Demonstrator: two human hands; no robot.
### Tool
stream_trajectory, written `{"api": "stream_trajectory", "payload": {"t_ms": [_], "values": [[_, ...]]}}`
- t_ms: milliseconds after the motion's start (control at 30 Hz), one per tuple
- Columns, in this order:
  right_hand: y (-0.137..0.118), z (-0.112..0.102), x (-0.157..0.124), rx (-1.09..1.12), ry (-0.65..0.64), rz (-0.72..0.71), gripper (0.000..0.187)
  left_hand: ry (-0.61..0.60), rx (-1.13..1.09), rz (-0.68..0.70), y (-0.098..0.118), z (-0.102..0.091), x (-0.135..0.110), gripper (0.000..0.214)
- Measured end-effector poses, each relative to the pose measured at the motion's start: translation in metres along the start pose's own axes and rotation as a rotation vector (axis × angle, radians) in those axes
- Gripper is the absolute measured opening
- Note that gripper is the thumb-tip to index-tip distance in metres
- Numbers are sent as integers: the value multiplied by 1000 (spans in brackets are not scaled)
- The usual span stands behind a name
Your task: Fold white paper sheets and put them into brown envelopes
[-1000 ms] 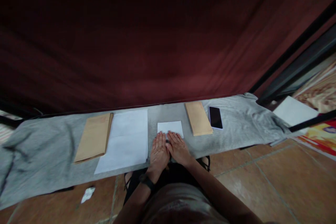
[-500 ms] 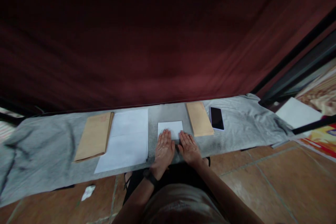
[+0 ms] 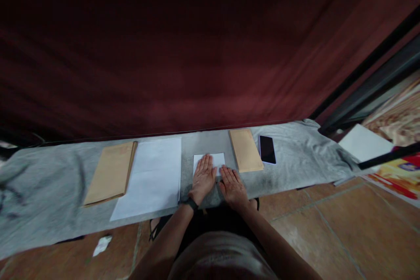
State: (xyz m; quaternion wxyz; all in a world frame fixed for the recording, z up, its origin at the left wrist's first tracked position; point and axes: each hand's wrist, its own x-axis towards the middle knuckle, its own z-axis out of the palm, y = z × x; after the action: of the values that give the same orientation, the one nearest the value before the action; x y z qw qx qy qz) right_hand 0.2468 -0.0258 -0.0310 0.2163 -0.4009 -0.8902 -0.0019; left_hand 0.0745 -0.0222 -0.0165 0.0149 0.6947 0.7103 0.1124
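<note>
A small white folded-looking paper (image 3: 217,159) lies on the grey cloth in front of me. My left hand (image 3: 204,178) rests flat on it, fingers stretched out and covering much of its left half. Palm down, my right hand (image 3: 233,187) lies at the paper's lower right corner, its fingers extended and its fingertips at the edge. Just right of the paper is a brown envelope (image 3: 246,150). To the left lie large white sheets (image 3: 152,175), partly under a stack of brown envelopes (image 3: 110,173).
A phone (image 3: 267,149) lies right of the single envelope. Grey cloth (image 3: 295,157) covers the long narrow bench. Behind it hangs a dark red curtain (image 3: 197,74). A crumpled white scrap (image 3: 102,245) is on the tiled floor (image 3: 315,227). Dark bars (image 3: 370,70) stand at the right.
My left hand has moved up and further over the small paper. My right hand has slid slightly down to its corner. The whole view has shifted a little.
</note>
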Motion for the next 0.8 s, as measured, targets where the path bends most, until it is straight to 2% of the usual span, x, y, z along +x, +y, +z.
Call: {"api": "stream_trajectory", "payload": {"t_ms": [167, 267, 367, 567, 667, 800], "values": [[1, 2, -3, 21, 16, 5, 54, 68, 34, -125, -18, 2, -11, 58], [-2, 2, 1, 38, 11, 52, 50, 114, 37, -137, -26, 3, -19, 60], [-10, 4, 19, 66, -1, 115, 48, 143, 35, -124, -29, 4, -22, 61], [-29, 20, 67, 133, -74, 29, 47, 117, 57, -119, -31, 5, -22, 59], [-27, 32, 73, 104, -67, 34, 47, 98, 69, -123, -31, 4, -21, 56], [-15, 41, 67, 39, -6, 75, 50, 98, 77, -133, -30, 4, -22, 56]]}}
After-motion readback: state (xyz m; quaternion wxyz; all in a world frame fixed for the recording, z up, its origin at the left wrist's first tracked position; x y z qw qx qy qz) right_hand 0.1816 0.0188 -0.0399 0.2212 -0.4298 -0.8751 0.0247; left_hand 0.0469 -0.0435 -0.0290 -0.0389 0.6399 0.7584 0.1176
